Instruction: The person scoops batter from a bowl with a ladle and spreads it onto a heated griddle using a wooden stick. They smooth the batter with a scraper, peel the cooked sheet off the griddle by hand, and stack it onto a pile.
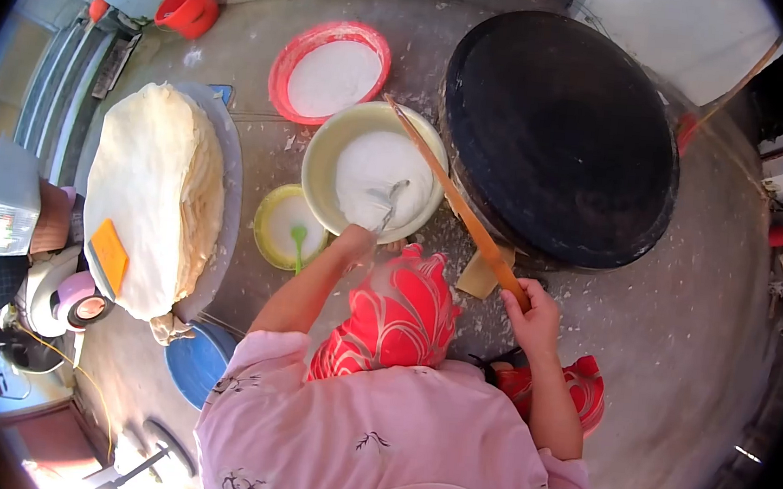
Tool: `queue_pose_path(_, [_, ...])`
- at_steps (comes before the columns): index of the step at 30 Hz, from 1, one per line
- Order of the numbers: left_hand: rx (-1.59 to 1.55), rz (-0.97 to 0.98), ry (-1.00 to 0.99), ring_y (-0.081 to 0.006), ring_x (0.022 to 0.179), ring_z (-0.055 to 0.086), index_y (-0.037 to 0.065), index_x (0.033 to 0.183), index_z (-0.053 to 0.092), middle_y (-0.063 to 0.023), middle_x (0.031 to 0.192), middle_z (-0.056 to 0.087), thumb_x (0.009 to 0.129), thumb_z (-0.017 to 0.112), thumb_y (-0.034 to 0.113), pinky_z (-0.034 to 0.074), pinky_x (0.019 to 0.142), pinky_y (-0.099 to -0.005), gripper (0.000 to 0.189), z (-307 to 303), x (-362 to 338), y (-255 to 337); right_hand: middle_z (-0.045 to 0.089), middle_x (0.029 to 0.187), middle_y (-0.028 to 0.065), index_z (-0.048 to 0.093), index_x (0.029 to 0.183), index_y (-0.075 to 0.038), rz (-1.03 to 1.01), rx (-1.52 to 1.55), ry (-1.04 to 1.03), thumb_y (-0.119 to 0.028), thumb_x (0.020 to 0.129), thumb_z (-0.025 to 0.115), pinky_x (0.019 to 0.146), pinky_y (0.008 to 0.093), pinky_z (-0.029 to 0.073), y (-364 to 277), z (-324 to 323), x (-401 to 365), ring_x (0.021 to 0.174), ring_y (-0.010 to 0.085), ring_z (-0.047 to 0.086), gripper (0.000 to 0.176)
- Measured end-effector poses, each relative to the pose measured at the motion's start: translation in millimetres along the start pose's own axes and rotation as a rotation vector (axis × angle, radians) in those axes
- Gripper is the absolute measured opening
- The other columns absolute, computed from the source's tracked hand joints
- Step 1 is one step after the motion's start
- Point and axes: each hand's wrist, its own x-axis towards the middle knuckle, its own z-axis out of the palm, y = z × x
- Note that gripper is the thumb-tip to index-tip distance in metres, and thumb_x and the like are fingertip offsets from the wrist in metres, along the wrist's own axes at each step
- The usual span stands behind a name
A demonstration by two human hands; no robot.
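Observation:
My left hand (354, 244) is closed round the handle of a metal ladle (386, 209). The ladle's end dips into white batter (378, 164) in a cream bowl (316, 173). In my right hand (533, 315) is the lower end of a long, flat wooden spatula (468, 218). It slants up and left, its far tip over the bowl's rim. To the right of the bowl stands a large round black griddle (564, 138), its surface bare. A small yellow bowl (263, 224) with white contents and a green spoon (299, 241) is left of my left hand.
A red basin (283, 100) of white powder or batter sits behind the bowl. On the left, a tall stack of thin flatbreads (150, 186) carries an orange scraper (109, 255). A blue basin (198, 363) is below it. A red bucket (187, 8) stands by the wall.

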Motion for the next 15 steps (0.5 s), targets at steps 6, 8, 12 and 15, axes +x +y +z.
queue_pose_path(6, [-1.563,-0.343,-0.209,-0.0056,0.037,0.031,0.000,0.100,0.045,-0.0036,0.064,0.046,0.092,0.033,0.022,0.031,0.031,-0.0179,0.026,-36,-107,92,0.060,0.070,0.0089,0.052,0.086,-0.002,0.096,0.112,-0.077,-0.011,0.079,0.061,0.052,0.0263,0.044,5,4,2,0.056,0.0144,0.056,0.015])
queue_pose_path(8, [-1.590,-0.318,-0.186,-0.0053,0.037,0.032,0.000,0.099,0.046,-0.0040,0.063,0.046,0.092,0.034,0.022,0.031,0.031,-0.0180,0.026,-43,-132,97,0.060,0.071,0.0068,0.051,0.087,-0.002,0.116,0.209,-0.084,-0.010,0.080,0.060,0.050,0.0242,0.043,-2,3,0,0.055,0.0116,0.055,0.013])
queue_pose_path(12, [-1.549,-0.200,-0.156,-0.0058,0.038,0.034,0.001,0.100,0.046,-0.0044,0.061,0.045,0.091,0.036,0.024,0.030,0.031,-0.0183,0.027,-57,-172,92,0.059,0.071,0.0021,0.050,0.090,-0.002,0.138,0.323,-0.111,-0.006,0.082,0.057,0.046,0.0187,0.040,-4,1,-2,0.055,0.0050,0.051,0.012])
queue_pose_path(15, [-1.554,-0.135,-0.099,-0.0083,0.039,0.035,0.000,0.101,0.046,-0.0070,0.061,0.048,0.091,0.037,0.023,0.028,0.033,-0.0195,0.027,-73,-209,107,0.059,0.071,0.0030,0.049,0.089,-0.001,0.145,0.352,-0.105,-0.006,0.081,0.058,0.045,0.0190,0.039,-8,-1,-3,0.053,0.0045,0.050,0.013])
